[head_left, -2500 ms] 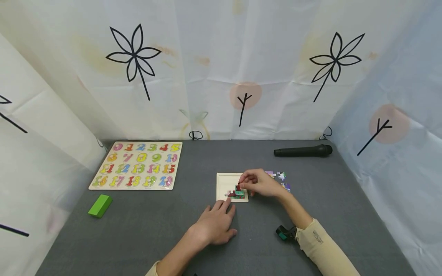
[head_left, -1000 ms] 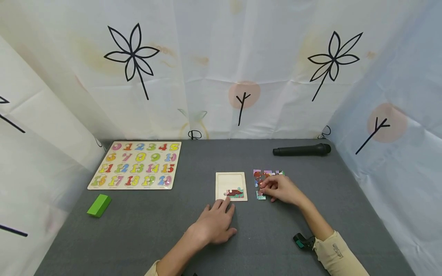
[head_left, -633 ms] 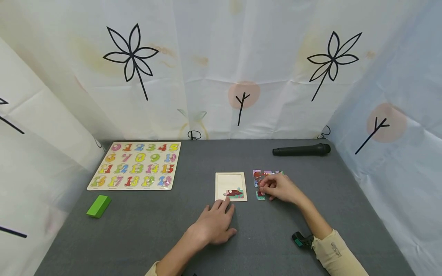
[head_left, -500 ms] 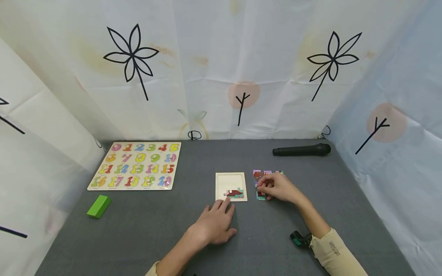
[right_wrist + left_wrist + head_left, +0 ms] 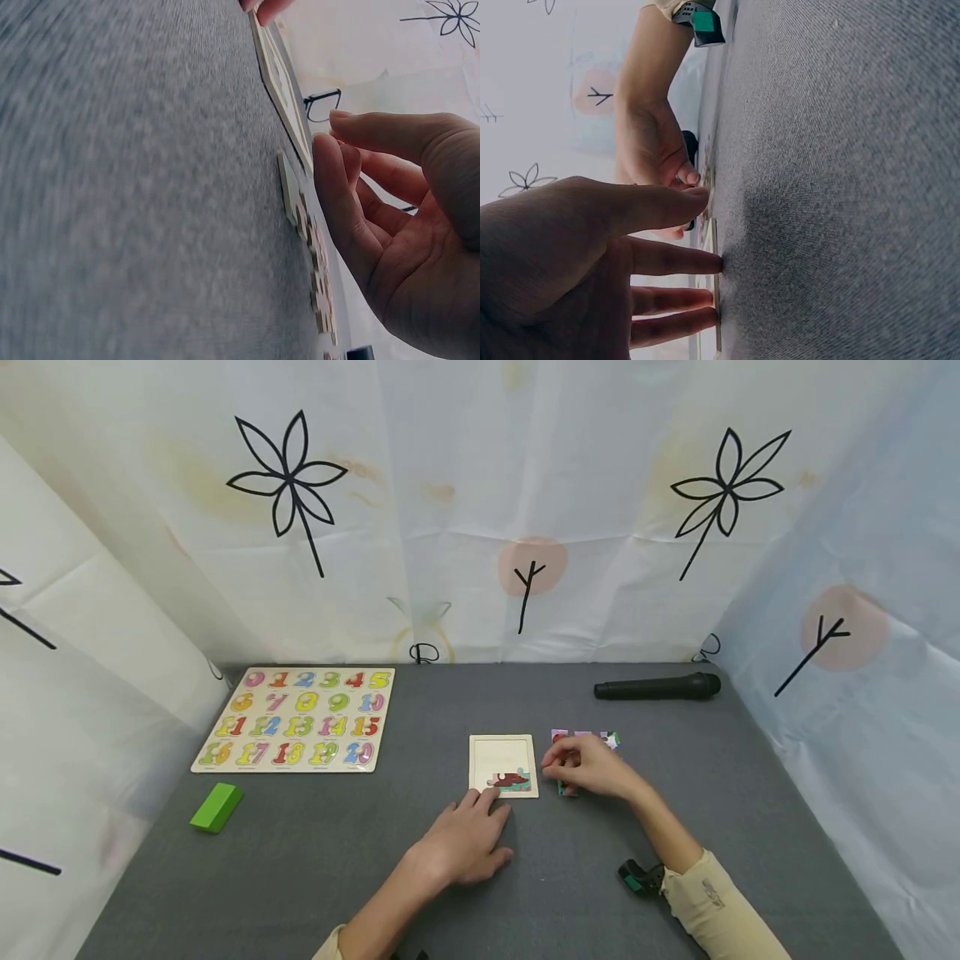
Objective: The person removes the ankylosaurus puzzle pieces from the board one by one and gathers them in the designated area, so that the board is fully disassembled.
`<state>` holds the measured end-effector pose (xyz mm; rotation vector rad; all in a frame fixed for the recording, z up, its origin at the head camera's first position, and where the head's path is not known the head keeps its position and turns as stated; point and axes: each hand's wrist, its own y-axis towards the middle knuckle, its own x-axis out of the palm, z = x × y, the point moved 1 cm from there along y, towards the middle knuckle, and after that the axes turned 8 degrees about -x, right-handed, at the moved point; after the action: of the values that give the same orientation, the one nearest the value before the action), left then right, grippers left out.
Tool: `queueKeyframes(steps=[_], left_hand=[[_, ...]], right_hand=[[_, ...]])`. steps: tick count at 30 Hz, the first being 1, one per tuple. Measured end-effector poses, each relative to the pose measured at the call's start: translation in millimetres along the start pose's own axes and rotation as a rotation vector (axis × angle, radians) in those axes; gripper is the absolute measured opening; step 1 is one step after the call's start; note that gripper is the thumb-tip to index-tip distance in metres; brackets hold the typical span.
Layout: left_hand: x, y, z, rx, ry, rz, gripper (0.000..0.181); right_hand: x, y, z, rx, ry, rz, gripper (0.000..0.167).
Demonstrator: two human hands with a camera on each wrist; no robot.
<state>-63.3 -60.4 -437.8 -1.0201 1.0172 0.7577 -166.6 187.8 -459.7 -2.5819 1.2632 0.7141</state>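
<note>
A small wooden tray puzzle (image 5: 501, 750) lies on the grey tabletop, with joined red and teal puzzle pieces (image 5: 512, 779) in its lower right corner. My left hand (image 5: 467, 837) rests with spread fingers at the tray's near edge; in the left wrist view its fingertips (image 5: 712, 262) touch that edge. My right hand (image 5: 588, 767) hovers just right of the tray with thumb and index finger pinched together. The puzzle piece between them is almost wholly hidden by the fingers. Under and behind this hand lie loose puzzle pieces (image 5: 611, 739), partly covered.
A number puzzle board (image 5: 294, 720) lies at the back left, with a green block (image 5: 217, 807) in front of it. At the back right is a black microphone (image 5: 657, 687). Printed white curtains (image 5: 450, 510) close off the back and sides.
My right hand went from the tray to the loose pieces, then moved slightly left towards the tray. The upper pieces seen on the tray earlier are off it. My left hand has barely moved.
</note>
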Motion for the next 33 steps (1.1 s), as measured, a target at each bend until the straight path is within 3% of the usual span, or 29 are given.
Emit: queueKeyframes(steps=[11,20,33], left_hand=[[1.8,-2.8,1.7,0.033,0.032,0.028,0.064],[5.4,-4.1,7.5,0.074,0.077,0.071,0.067],[9.9,0.9,12.9,0.095,0.067,-0.015,0.081]], right_hand=[[10,15.4,-4,-0.023,0.001,-0.029,0.017],[23,39.5,-11,-0.04,0.028,-0.108,0.016],[35,66.9,-8,-0.032,0.026,-0.246,0.014]])
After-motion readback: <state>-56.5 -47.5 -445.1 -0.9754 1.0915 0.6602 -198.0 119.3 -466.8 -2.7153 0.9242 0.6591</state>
